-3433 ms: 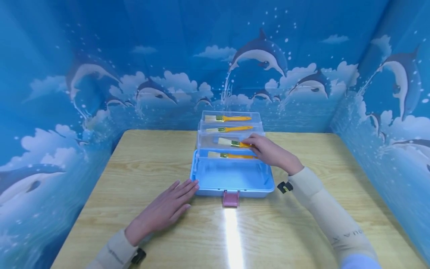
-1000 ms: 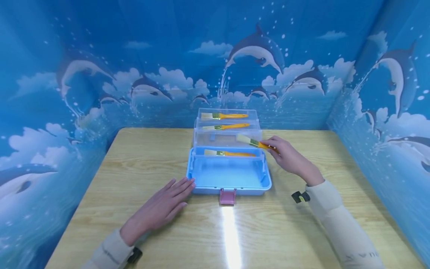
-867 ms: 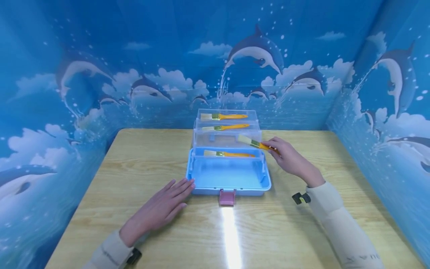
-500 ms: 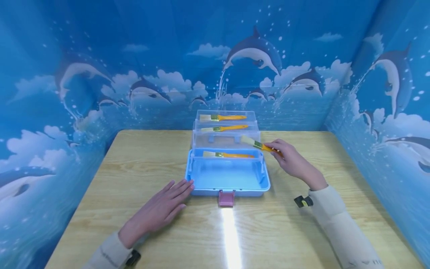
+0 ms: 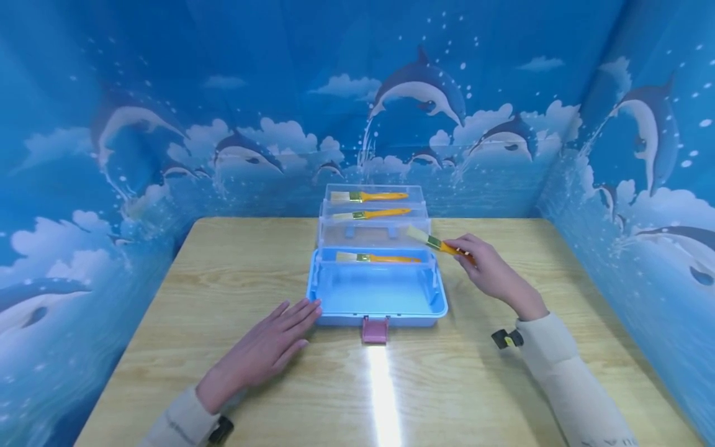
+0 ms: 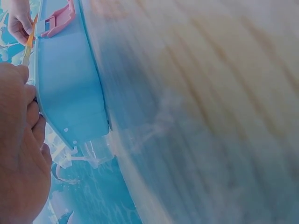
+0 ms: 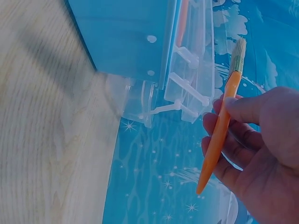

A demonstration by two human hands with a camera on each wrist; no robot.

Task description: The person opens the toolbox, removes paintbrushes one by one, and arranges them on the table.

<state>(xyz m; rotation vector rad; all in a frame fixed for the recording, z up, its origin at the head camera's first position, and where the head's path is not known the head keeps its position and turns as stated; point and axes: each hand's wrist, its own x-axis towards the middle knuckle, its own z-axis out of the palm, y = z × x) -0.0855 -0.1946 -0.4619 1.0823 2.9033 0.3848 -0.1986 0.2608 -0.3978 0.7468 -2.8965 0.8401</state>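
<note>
My right hand (image 5: 493,270) pinches a flat paintbrush (image 7: 219,133) by its orange handle, thumb on one side and fingers on the other. The pale bristles point up and left, over the right end of a clear tier. My left hand (image 5: 267,344) lies with straight fingers at the front left corner of a blue toolbox (image 5: 377,321), fingertips touching it. The box stands open with stepped clear trays (image 5: 368,234). Two paintbrushes lie in the rear tiers, the upper paintbrush (image 5: 371,196) and the lower paintbrush (image 5: 373,213). Another paintbrush (image 5: 380,257) lies in the front tray.
A pink latch (image 5: 375,330) hangs at the box front. The box sits on a wood-grain table (image 5: 240,267), with a bright light streak before it. A blue dolphin-print curtain (image 5: 279,93) surrounds the back and sides.
Over three seconds my right hand has lifted the paintbrush out of the third clear tier and moved it right. Lately it has drifted slightly further right. My left hand stays at the box corner.
</note>
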